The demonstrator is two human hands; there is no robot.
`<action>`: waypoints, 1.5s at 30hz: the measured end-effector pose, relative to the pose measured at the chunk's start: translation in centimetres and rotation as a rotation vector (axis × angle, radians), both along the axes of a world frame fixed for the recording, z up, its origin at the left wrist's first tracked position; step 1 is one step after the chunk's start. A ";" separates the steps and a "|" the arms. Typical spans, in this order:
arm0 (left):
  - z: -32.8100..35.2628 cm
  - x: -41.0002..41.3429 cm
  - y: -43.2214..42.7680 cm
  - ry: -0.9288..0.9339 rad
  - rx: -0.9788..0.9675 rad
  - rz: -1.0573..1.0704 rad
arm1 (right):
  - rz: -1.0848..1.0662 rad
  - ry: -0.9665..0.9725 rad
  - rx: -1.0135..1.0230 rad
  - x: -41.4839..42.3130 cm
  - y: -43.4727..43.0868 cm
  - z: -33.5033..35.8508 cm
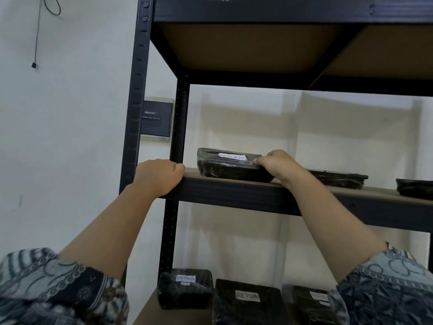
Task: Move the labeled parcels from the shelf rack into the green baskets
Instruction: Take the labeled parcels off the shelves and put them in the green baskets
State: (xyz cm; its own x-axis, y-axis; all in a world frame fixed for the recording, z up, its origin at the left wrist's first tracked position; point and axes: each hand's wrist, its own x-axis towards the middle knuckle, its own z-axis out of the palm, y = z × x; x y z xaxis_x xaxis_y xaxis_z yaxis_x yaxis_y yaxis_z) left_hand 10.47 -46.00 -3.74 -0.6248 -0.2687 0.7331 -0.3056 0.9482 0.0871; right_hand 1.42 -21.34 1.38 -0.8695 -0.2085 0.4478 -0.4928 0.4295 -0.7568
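Note:
A black wrapped parcel [230,166] with a white label lies on the middle shelf [234,193] of the dark metal rack. My right hand [278,165] grips its right end, fingers curled over the top edge. My left hand [159,175] holds the shelf's front edge at its left corner, beside the upright post. Two more black parcels, one [339,178] and another [414,187], lie further right on the same shelf. On the shelf below stand three parcels, two labeled RETURN: a small one [185,288], a larger one [248,301], and a third [311,303] partly behind my right sleeve. No green basket is in view.
The rack's front upright [137,95] and inner post [179,127] stand at left. An upper shelf board [257,45] hangs overhead. A black wall box [155,118] sits behind the rack. A cord [37,31] hangs on the white wall at left.

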 end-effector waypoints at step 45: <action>1.1 0.9 0.3 -0.163 0.065 -0.045 | -0.179 -0.062 0.484 -1.3 9.3 2.1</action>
